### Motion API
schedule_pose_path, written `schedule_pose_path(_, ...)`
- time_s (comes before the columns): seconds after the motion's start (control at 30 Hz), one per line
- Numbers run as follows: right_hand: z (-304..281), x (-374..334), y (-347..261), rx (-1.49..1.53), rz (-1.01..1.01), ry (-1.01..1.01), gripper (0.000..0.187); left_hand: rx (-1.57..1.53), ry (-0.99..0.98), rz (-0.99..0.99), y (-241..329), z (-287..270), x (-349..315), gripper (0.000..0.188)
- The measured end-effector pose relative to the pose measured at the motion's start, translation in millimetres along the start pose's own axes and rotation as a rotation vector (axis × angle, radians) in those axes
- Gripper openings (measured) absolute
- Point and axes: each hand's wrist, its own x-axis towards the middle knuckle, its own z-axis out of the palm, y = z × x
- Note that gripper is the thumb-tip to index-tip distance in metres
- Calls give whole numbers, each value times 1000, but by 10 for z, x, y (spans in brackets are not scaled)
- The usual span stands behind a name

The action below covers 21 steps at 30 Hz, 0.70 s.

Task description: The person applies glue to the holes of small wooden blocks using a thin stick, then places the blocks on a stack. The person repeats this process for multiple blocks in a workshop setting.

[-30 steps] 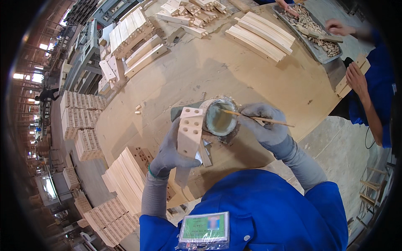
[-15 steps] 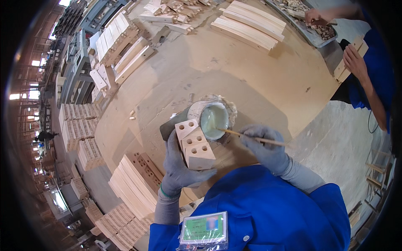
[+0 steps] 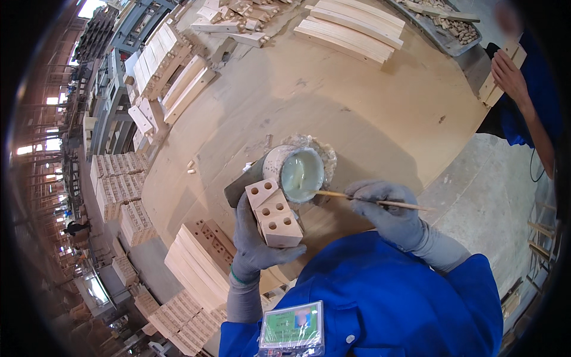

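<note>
In my gloved left hand (image 3: pixel 253 238) are three pale wooden pieces (image 3: pixel 273 208), held together with their ends up; each end has two round drilled holes. My gloved right hand (image 3: pixel 389 211) is closed around a thin wooden stick (image 3: pixel 401 204). The stick's far tip reaches the near right rim of a round pot (image 3: pixel 276 159) holding a whitish, glue-like liquid (image 3: pixel 303 174). This pot sits just beyond the held pieces, with crusted residue around it on the table. A dark flat piece (image 3: pixel 241 184) lies beside it, partly hidden by my left hand.
Curved wooden slats (image 3: pixel 351 33) lie at the table's far side. More drilled pieces (image 3: pixel 196 262) are stacked by my left forearm. Two small dowels (image 3: pixel 191 167) lie on the table (image 3: pixel 380 101). At right, a co-worker's hand (image 3: pixel 510 77) holds a board near a dowel tray (image 3: pixel 455 44).
My right hand and the stick have shifted slightly right, the tip now nearer the pot's rim. My left hand still holds the pieces. The co-worker's other hand has left the dowel tray.
</note>
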Motion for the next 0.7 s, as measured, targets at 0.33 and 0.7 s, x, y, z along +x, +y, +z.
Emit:
schedule_pose_path(0.33,62,-52,119,198,109,22,10,17,-18,-4,-36,-27,-7,122)
schedule_pose_path(0.7,-86,526,-109,579,507,274,13,-145,-34,-87,-34,-13,7,119)
